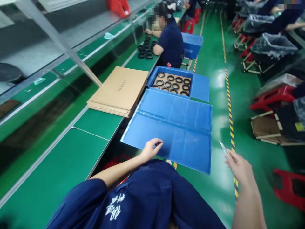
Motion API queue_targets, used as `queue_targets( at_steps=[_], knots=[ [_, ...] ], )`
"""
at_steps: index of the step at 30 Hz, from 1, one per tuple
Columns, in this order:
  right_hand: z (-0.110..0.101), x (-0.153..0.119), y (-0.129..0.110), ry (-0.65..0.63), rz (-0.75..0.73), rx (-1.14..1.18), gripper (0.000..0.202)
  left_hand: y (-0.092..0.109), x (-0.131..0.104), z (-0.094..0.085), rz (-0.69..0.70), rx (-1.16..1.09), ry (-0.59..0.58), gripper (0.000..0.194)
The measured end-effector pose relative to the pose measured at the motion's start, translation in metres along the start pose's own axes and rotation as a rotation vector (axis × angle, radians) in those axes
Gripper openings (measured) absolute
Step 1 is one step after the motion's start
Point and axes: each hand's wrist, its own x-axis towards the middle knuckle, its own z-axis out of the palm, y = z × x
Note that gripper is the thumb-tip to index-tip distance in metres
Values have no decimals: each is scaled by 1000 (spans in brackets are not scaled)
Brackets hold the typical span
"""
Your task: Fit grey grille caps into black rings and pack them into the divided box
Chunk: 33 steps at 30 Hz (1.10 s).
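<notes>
My left hand (152, 149) is over the near edge of a blue folding panel (190, 140), apparently a box's corrugated plastic lid flap. Its fingers are loosely bent, a gap shows between thumb and forefinger, and nothing is visible in it. Out to the right of the panel, my right hand (239, 167) pinches a thin, pale, see-through strip (223, 147), whose pointed end sticks out past the fingertips. Beyond the panel stands an open blue box (193, 83) with several black rings (175, 86) lying on brown board.
Brown cardboard sheets (119, 90) lie stacked on the green workbench (78, 152) at left. A seated co-worker (171, 39) is farther along, near more black rings (145, 49). Red stools (290, 187) and plastic-covered bins (274, 44) stand right of the striped floor line (229, 108).
</notes>
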Motion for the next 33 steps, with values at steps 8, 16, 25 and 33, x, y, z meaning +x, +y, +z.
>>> queue_targets(
  at_steps=[8,16,25,33],
  knots=[
    [240,19,-271,94,-691,36,35,28,81,-32,-258,-982,172,46],
    [274,-1,-229,28,-727,-93,35,-36,226,-183,-341,-653,339,18],
    [293,-47,-178,81,-589,-124,31,-75,312,-200,-400,-333,189,11],
    [299,-43,-187,157,-567,-101,25,-76,328,-202,-436,-287,154,8]
  ],
)
